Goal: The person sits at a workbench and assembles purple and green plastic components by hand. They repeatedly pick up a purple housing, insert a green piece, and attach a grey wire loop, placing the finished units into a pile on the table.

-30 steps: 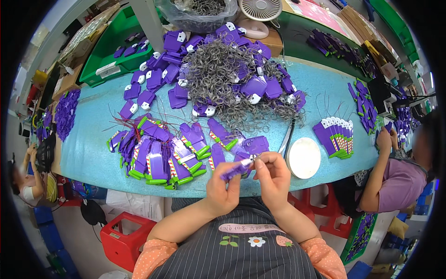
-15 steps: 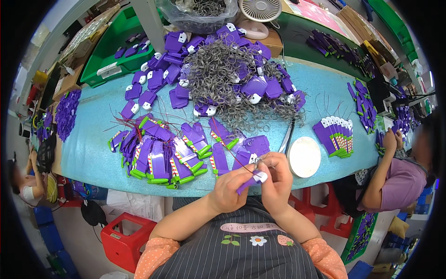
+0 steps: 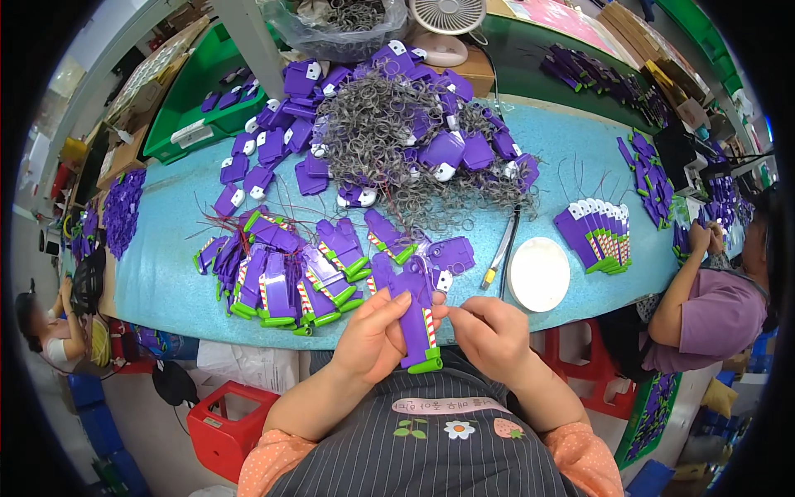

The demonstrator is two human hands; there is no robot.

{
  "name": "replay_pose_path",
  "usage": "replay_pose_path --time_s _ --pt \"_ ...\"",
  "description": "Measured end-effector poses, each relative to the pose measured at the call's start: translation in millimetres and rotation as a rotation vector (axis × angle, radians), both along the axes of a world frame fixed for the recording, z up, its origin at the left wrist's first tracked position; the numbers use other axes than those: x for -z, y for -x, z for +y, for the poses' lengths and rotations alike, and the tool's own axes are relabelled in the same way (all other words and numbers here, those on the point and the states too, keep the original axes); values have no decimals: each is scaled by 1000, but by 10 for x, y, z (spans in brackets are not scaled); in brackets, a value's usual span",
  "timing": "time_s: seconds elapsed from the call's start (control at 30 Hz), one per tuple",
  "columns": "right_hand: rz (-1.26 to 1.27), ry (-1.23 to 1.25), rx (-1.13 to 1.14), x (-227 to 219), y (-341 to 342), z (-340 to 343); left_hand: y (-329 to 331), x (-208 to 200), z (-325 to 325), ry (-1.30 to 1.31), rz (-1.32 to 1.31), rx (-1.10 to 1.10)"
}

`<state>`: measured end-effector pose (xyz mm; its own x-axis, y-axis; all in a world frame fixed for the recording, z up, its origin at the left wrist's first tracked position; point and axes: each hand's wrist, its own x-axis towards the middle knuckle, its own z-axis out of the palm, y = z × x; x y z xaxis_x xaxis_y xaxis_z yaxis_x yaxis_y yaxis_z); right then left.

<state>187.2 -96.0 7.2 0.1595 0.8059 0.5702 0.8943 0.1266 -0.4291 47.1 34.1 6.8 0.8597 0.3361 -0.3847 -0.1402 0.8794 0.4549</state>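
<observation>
At six o'clock, left hand (image 3: 370, 341) pinches striped purple plastic part (image 3: 411, 321); right hand (image 3: 497, 335) curled nearly closed, can't tell if holding anything. Best keep part still.

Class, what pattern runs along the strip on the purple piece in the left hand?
The strip has red and white stripes, seen best in the head view.

A long light-blue table (image 3: 174, 215) is spread across the middle of the frame, its edges bowed by the lens. A pale post (image 3: 248, 50) is set at upper left. A red stool (image 3: 217, 443) is placed on the grey floor (image 3: 157, 439) at lower left, where blue crates (image 3: 97, 422) are lined up. Cardboard boxes (image 3: 633, 35) are seen at upper right.
</observation>
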Motion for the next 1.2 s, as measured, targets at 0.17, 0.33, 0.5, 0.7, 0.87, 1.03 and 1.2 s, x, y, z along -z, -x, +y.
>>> replay_pose_path --time_s 0.17,0.33,0.5,0.7,0.87,1.03,1.2 --pt "-61 -42 -1 97 -88 -92 35 0 -59 47 25 97" --pt "204 -35 376 -283 -331 -419 195 -130 -128 -305 70 -22" --pt "201 155 616 -168 -678 -548 294 -33 -199 -634 1 -22" --pt "504 92 682 -223 -579 -523 226 -102 -174 -474 12 144" --pt "968 -135 303 -361 -278 -478 180 -181 -203 -339 -35 223" --pt "1154 -45 -1 -285 84 -259 99 -239 -319 -459 -94 205" --pt "1486 79 -160 -257 193 -198 190 -223 -297 -541 -67 240"
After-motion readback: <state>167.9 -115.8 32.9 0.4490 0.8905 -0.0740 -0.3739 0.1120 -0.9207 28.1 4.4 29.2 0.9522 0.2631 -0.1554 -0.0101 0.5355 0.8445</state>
